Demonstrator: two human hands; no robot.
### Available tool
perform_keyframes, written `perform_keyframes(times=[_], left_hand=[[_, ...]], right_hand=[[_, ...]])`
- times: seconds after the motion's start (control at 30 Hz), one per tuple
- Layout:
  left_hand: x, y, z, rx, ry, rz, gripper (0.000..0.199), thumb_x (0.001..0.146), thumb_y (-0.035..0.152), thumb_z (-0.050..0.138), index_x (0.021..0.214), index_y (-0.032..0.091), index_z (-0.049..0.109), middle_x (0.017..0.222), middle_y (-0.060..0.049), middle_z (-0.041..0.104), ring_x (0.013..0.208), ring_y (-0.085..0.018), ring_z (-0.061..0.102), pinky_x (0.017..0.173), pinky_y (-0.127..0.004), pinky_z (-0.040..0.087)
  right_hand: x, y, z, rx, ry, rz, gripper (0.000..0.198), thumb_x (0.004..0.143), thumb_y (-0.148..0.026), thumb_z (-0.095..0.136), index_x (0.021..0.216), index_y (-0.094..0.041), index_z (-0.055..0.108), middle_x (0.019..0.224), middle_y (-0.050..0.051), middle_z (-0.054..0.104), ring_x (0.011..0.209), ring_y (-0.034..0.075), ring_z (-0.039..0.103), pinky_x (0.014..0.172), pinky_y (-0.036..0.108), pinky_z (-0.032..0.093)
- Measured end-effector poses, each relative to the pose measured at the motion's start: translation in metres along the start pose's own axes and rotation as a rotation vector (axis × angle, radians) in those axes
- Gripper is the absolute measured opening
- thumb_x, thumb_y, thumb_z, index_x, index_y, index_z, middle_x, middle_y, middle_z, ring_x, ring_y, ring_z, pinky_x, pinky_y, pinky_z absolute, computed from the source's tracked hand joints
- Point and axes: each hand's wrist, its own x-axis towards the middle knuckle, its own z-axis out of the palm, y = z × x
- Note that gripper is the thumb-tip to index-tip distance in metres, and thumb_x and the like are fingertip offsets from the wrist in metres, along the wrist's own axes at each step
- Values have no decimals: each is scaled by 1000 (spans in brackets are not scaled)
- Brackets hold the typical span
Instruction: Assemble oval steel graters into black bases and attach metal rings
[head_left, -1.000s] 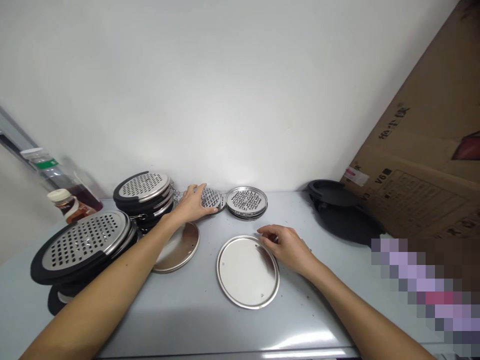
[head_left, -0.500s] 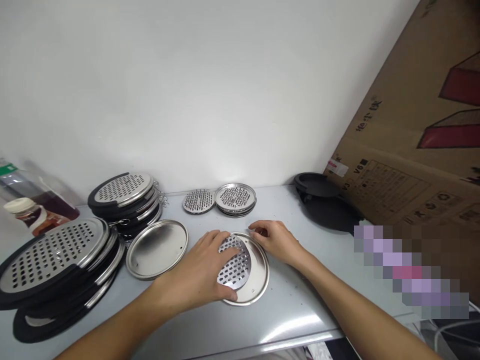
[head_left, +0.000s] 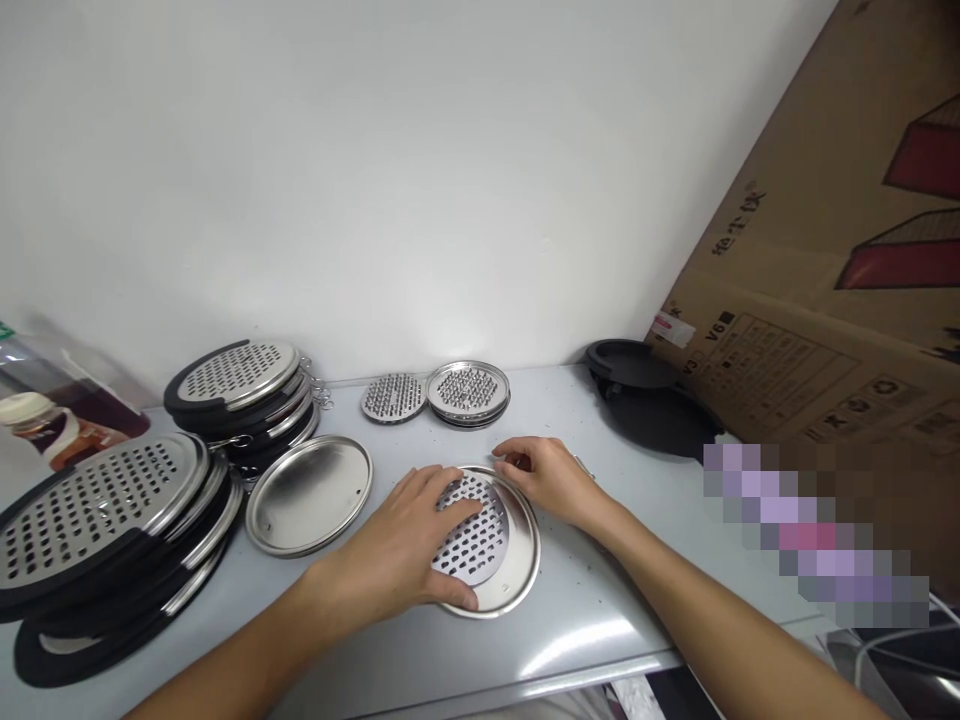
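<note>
A round metal grater disc (head_left: 476, 540), full of raised holes, lies over a shallow round metal tray (head_left: 517, 590) on the table. My left hand (head_left: 412, 540) is around the left side of the disc, its thumb low by the tray's rim and its fingers at the upper edge, hiding that side. At the tray's upper right edge is my right hand (head_left: 551, 480), fingers curled together; whatever is at its fingertips is too small to make out. Beside my left hand lies another bare metal tray (head_left: 311, 495). A thin wire piece shows behind my right wrist.
Black-rimmed graters stand in two stacks (head_left: 97, 510) (head_left: 240, 375) at left, near bottles (head_left: 60, 425). Against the wall lie a loose grater disc (head_left: 394, 397) and stacked trays (head_left: 467, 390). Black round frames (head_left: 652, 410) and a cardboard box (head_left: 810, 330) are at right.
The grater disc has shifted slightly right over the tray and looks flatter and lighter. Both hands keep nearly the same places. The view has moved a little.
</note>
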Motion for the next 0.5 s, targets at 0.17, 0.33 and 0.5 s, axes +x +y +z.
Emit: perform_keyframes(times=[0.17, 0.33, 0.5], left_hand=[[-2, -1, -2, -2, -5, 15, 78, 66, 58, 77, 136, 37, 48, 149, -6, 35, 137, -34, 28, 110, -51, 30], [1, 8, -3, 25, -4, 18, 67, 71, 55, 75, 130, 34, 54, 143, -7, 42, 134, -33, 32, 110, -52, 31], [7, 13, -2, -3, -24, 67, 61, 71, 48, 77, 125, 26, 56, 150, -9, 36, 140, -31, 28, 118, -51, 16]], right_hand=[[-3, -4, -2, 8, -79, -74, 21, 82, -20, 56, 90, -23, 75, 83, 3, 75, 76, 20, 65, 69, 27, 45], [-2, -3, 1, -2, -50, -89, 24, 81, -17, 54, 90, -24, 75, 85, 3, 74, 79, 20, 65, 72, 27, 45], [-2, -1, 2, -20, -58, -113, 25, 83, -16, 53, 92, -23, 75, 87, 4, 74, 79, 19, 64, 72, 27, 45]])
